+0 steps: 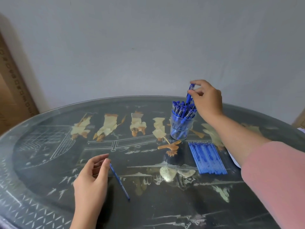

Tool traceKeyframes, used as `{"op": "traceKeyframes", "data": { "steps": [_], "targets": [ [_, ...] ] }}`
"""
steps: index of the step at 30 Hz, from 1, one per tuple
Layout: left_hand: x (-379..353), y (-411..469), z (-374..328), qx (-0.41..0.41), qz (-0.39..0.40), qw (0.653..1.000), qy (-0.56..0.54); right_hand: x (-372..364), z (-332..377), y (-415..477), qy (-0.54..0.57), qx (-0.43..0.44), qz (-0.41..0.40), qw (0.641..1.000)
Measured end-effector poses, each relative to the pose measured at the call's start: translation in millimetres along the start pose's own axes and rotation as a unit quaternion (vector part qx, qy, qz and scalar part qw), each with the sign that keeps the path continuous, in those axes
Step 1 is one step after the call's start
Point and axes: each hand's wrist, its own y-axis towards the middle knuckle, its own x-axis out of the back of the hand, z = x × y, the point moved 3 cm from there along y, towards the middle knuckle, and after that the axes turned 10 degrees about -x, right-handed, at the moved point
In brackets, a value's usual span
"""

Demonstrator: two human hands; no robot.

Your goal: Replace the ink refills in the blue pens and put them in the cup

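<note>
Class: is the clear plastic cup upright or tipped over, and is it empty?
Upright and nearly full: the clear plastic cup stands on its base, packed with blue pens whose caps rise above its rim.

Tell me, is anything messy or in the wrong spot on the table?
One thin blue refill lies alone and slanted, its end at the left hand, apart from the neat row of refills beside the cup. Nothing looks spilled or broken.

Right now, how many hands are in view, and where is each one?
2. The left hand is low at the near left, fingertips at the end of a loose refill. The right hand is above the cup, pinching a blue pen.
</note>
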Motion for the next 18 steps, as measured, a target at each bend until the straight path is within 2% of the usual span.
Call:
{"op": "traceKeyframes", "data": {
  "steps": [4, 9, 13, 18],
  "targets": [
    [0, 0, 0, -0.002, 0.000, 1.000, 0.001, -6, -10, 1, -0.028, -0.005, 0.012, 1.000],
    [0, 1, 3, -0.004, 0.004, 1.000, 0.008, -13, -17, 3, -0.219, 0.000, 0.029, 0.975],
    [0, 1, 3, -0.006, 0.007, 1.000, 0.007, -15, -16, 6, -0.231, -0.028, 0.064, 0.970],
    [0, 1, 3, -0.009, 0.004, 1.000, 0.010, -18, -16, 5, -0.241, -0.044, 0.060, 0.968]
  ]
}}
